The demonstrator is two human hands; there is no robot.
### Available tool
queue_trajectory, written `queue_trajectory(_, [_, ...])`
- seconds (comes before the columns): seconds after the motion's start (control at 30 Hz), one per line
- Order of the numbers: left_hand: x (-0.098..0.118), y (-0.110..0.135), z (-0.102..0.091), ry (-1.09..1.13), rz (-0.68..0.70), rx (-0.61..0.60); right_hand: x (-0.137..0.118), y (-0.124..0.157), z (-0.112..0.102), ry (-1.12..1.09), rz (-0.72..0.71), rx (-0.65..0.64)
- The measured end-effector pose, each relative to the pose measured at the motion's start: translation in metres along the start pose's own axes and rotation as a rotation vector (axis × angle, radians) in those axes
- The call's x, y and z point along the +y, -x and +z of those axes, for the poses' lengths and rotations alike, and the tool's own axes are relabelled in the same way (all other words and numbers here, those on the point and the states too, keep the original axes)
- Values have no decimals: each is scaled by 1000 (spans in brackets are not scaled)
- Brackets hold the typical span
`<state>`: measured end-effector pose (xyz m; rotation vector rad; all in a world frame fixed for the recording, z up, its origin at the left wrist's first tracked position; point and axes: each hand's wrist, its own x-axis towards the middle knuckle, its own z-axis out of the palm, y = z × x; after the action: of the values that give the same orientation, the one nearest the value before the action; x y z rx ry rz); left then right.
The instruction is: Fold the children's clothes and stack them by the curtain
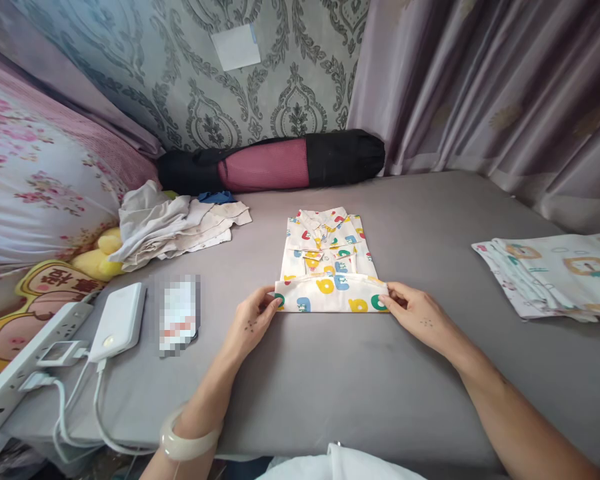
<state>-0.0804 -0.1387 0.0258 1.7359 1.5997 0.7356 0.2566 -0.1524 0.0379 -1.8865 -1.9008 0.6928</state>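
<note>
A white collared shirt [325, 260] with colourful letter prints lies on the grey surface in front of me. Its collar points away, and its lower part is folded up into a band along the near edge. My left hand [257, 312] pinches the band's left corner between thumb and fingers. At the right corner, my right hand [409, 307] grips the same band in a like pinch. Both hands rest low, close to the surface.
Crumpled pale clothes [180, 220] lie at the back left, and folded printed cloths [555, 273] at the right. A long black-and-pink bag [265, 163] lies along the wall. On the left are a white power bank [119, 320], a power strip [30, 360] and cables.
</note>
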Motion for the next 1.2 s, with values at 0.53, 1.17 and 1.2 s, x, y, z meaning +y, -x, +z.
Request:
queue_trajectory(0.53, [-5,-4,4,-147,48,33,3,-3,7,146,73,16])
queue_trajectory(1.17, [23,-15,62,-567,445,-55,-56,-4,47,370,-596,-55])
queue_trajectory(1.2, [23,-15,66,-593,431,-46,-57,-4,50,370,-597,-60])
